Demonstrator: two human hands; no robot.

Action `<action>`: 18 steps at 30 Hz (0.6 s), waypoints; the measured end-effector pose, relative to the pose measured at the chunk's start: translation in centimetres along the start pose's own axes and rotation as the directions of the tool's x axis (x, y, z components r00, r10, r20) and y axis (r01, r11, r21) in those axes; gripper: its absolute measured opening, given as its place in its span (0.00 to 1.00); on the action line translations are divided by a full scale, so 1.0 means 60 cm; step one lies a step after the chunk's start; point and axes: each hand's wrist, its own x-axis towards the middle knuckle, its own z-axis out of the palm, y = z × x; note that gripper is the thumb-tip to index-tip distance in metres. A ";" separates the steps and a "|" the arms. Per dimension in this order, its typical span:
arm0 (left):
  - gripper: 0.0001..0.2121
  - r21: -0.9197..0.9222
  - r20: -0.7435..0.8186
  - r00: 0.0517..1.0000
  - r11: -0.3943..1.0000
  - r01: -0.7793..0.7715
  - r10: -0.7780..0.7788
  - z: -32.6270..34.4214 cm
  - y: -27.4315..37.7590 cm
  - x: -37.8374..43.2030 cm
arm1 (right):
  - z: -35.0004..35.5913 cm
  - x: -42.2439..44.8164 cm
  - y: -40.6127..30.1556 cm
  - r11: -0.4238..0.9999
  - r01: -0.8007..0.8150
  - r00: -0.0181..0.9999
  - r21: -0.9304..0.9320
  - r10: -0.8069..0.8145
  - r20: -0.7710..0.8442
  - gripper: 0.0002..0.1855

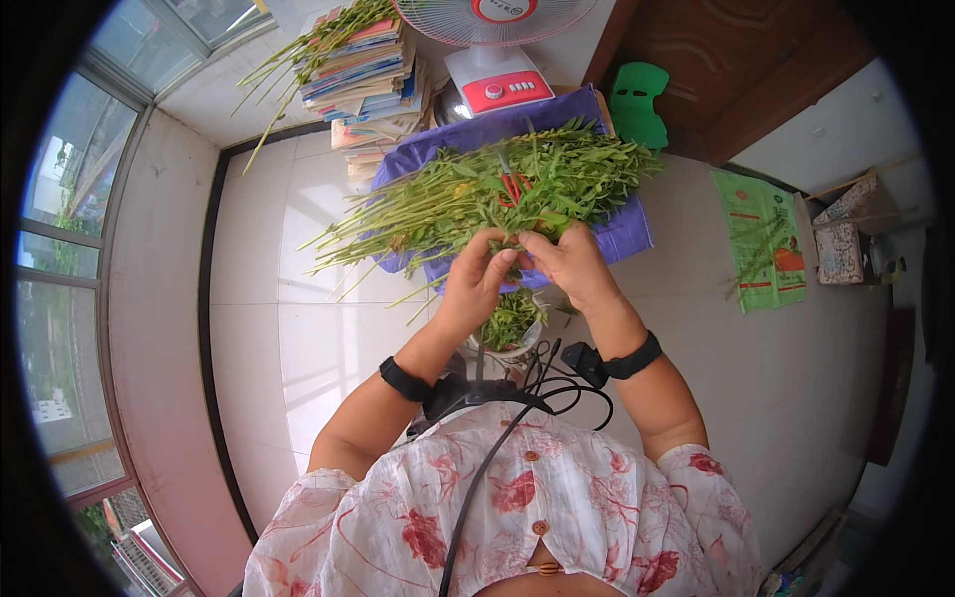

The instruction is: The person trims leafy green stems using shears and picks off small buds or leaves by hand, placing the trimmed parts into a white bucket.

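Observation:
My left hand (477, 280) and my right hand (571, 265) meet in front of me, both with fingers closed on a green leafy stem (550, 222). Just beyond them a large heap of cut leafy stems (433, 198) lies on a purple cloth (634, 227), stalk ends to the left and leaves to the right. Red-handled scissors (512, 188) rest on the heap, blades pointing away from me. Below my hands, close to my body, stands a light-coloured bucket (531, 346) holding picked leaves (507, 319). How the fingertips pinch the stem is partly hidden.
A white and red electric fan (503, 82) stands behind the cloth. Stacked books and papers (365, 82) at the back left carry more stems (339, 33). A green plastic chair (639, 104) is at the back right. Black cables (574, 384) hang near my waist; a green printed sack (765, 239) lies right.

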 end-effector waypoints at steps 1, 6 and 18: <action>0.10 -0.001 -0.001 1.000 1.000 0.000 0.000 0.002 0.000 -0.004 | 0.003 -0.009 -0.008 0.994 -0.089 0.996 0.060 0.089 0.007 0.07; 0.11 0.015 -0.094 0.994 0.998 0.058 -0.057 0.006 0.004 -0.010 | -0.005 -0.020 0.009 0.990 -0.143 0.989 -0.001 0.143 0.043 0.05; 0.16 0.097 -0.061 0.993 0.990 0.107 -0.101 -0.060 0.025 0.019 | -0.121 -0.001 0.293 0.814 -0.257 0.962 -0.521 0.269 -0.054 0.14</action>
